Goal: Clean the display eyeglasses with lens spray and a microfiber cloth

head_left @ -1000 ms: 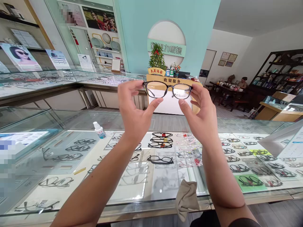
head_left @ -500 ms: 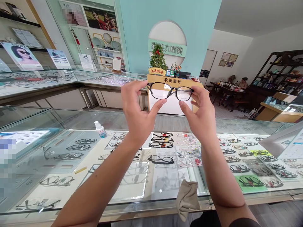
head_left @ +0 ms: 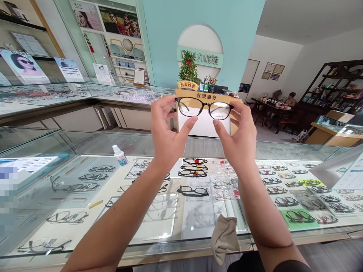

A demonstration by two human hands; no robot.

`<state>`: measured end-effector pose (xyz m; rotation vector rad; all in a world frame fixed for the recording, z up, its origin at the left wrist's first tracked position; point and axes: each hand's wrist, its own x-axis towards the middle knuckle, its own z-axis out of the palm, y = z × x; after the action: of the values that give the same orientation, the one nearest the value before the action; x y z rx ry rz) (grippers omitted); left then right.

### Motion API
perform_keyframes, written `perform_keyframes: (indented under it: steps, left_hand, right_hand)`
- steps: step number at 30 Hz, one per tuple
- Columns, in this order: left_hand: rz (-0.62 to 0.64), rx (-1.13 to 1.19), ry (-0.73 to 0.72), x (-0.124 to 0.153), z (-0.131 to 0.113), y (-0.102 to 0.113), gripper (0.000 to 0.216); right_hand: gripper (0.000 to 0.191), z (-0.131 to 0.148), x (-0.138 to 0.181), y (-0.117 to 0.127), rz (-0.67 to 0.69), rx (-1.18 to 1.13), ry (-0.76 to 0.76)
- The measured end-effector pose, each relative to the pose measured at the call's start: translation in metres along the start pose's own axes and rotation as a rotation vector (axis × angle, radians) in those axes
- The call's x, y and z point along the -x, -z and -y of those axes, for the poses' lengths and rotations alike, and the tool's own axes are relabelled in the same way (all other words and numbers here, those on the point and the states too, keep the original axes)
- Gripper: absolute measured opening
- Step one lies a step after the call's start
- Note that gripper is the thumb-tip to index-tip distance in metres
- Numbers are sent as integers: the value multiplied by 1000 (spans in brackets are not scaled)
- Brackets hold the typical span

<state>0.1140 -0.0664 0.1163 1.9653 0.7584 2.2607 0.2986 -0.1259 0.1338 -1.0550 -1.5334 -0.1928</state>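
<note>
1. I have both forearms (head_left: 130, 207) angled up and inward over the case (head_left: 159, 247).
2. My left hand (head_left: 168, 132) grips the left end of the glasses (head_left: 205, 105), fingers bent.
3. My right hand (head_left: 239, 134) grips the right end likewise.
4. The glasses are raised nearly level before the desk (head_left: 205, 129).

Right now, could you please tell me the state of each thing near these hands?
Black-framed glasses: raised, held at both ends.
Left hand: closed on the glasses' left end.
Right hand: closed on their right end.
Spray bottle: standing upright.
Cloth: crumpled, draped over the front edge of the glass counter.
Display frames: laid out below.
</note>
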Motion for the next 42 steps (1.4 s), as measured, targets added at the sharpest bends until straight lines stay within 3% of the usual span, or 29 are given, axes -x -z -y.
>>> perform_keyframes:
  steps: [4,14,23,31,42]
  left_hand:
    - [15,-20,55,1,-2,-2,64]
    - [-36,100,11,3,10,-6,65]
    - [-77,25,6,3,12,-5,66]
    - [-67,5,31,3,13,-6,68]
    - [-76,-69,32,4,12,-6,71]
  right_hand:
    - [54,2,1,-3,-18,11,13]
    - [54,11,4,-10,-17,35,45]
    - [72,5,4,-10,16,34,2]
    - [65,3,3,-6,76,64,-77]
    - [62,-4,2,-7,79,81,-62]
